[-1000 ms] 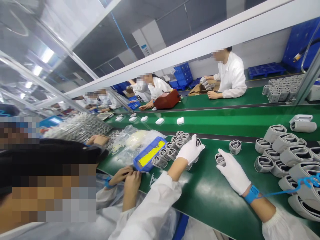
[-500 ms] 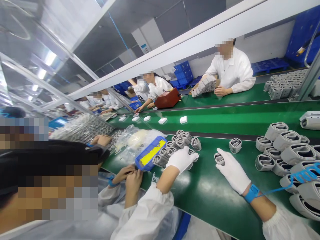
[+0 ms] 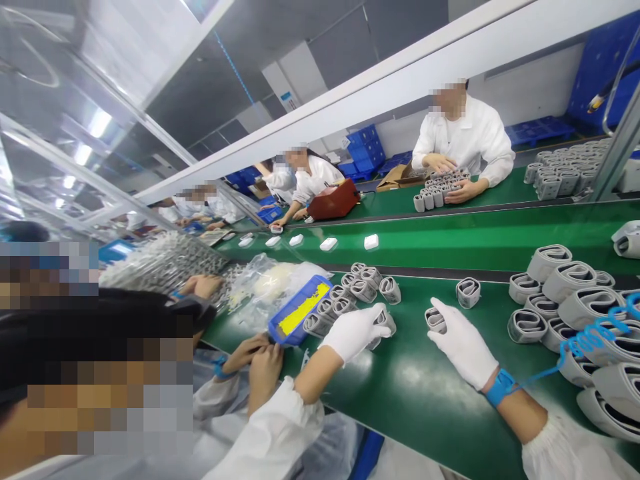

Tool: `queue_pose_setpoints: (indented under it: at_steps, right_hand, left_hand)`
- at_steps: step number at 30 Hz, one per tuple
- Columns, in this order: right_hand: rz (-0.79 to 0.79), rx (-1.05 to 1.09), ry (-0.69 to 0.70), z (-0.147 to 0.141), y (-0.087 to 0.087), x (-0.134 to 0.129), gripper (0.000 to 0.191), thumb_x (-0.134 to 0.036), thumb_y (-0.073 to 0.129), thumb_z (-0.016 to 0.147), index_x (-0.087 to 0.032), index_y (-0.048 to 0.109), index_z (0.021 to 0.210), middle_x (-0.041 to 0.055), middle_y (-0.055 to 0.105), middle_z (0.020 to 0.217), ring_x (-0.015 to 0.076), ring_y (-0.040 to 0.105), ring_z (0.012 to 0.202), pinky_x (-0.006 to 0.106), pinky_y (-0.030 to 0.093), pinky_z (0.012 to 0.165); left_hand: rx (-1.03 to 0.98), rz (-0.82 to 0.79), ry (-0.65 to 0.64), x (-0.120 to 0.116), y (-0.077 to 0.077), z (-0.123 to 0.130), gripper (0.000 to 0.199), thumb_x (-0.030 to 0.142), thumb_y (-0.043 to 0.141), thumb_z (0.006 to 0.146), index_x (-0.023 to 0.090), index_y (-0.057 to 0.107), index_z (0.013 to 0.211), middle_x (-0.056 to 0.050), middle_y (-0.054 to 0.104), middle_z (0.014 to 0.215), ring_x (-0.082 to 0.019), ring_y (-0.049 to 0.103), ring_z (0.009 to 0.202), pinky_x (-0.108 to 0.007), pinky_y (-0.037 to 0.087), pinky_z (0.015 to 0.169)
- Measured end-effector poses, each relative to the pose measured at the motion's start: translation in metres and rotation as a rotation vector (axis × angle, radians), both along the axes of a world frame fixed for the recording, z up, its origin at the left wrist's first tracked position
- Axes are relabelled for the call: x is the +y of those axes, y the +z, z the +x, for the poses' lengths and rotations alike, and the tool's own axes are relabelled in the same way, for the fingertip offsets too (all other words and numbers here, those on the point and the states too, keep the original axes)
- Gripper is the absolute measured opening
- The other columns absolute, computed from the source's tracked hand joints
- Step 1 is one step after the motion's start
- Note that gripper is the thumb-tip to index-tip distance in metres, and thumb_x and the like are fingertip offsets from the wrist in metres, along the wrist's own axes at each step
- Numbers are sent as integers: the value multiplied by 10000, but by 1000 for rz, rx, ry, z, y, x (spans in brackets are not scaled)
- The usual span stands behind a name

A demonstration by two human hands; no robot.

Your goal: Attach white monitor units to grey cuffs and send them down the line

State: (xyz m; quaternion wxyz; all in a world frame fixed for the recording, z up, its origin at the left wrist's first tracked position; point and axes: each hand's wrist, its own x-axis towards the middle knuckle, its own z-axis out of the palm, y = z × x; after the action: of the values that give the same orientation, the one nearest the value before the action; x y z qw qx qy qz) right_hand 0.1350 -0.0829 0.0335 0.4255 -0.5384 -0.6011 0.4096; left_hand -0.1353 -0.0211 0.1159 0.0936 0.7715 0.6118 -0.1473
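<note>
My left hand (image 3: 350,332), in a white glove, has its fingers and thumb closed around a rolled grey cuff (image 3: 386,323) on the green bench. Just behind it stands a group of several similar rolled cuffs (image 3: 364,288). My right hand (image 3: 463,343), also gloved and wearing a blue wrist strap (image 3: 501,387), grips another rolled cuff (image 3: 435,321) between thumb and fingers. A single rolled cuff (image 3: 469,293) stands a little beyond the right hand, touching nothing. The glove hides part of each held cuff.
To the right, rolled cuffs (image 3: 575,280) are piled up, with a coiled blue cord (image 3: 600,327) across them. A blue bin (image 3: 300,310) with yellow contents sits left. White devices (image 3: 371,241) lie on the green belt (image 3: 450,243). A co-worker's hands (image 3: 263,360) rest close left.
My left hand has drawn slightly back towards me, its fingers closing on the cuff. My right hand stays about in place. Across the belt, a person has lowered a block of cuffs onto the bench.
</note>
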Motion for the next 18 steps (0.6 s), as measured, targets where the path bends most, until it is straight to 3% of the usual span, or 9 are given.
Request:
queue_pose_setpoints:
  at_steps: [4, 9, 13, 18]
  right_hand:
    - [-5, 2, -13, -6, 0, 12, 762, -267, 652, 865, -258, 500, 1612, 55, 720, 1296, 219, 693, 1200, 372, 490, 1161]
    - [-50, 101, -134, -9, 0, 36, 887, -359, 660, 869, -194, 356, 1686, 105, 669, 1469, 242, 630, 1369, 389, 415, 1234]
    - [-150, 179, -303, 1, -4, 43, 1018, -491, 669, 872, -143, 229, 1721, 150, 523, 1645, 282, 514, 1516, 400, 375, 1262]
    - [-161, 256, -403, 14, -11, 42, 1003, -492, 663, 885, -118, 247, 1718, 153, 632, 1544, 278, 616, 1424, 333, 456, 1184]
  left_hand:
    - [13, 13, -97, -7, 5, 20, 339, 565, 637, 986, 288, 646, 1181, -57, 782, 999, -305, 768, 951, -341, 531, 798]
    - [24, 50, 109, -19, 6, 37, 549, 717, 558, 944, 207, 606, 1140, -154, 789, 1000, -405, 768, 984, -425, 548, 802]
    - [31, 101, 159, -19, 1, 48, 413, 620, 590, 935, 222, 607, 1046, -137, 789, 967, -389, 773, 944, -421, 547, 793]
    - [5, 101, 22, -25, 2, 44, 321, 542, 616, 937, 249, 601, 1068, -98, 783, 963, -339, 772, 923, -355, 513, 736]
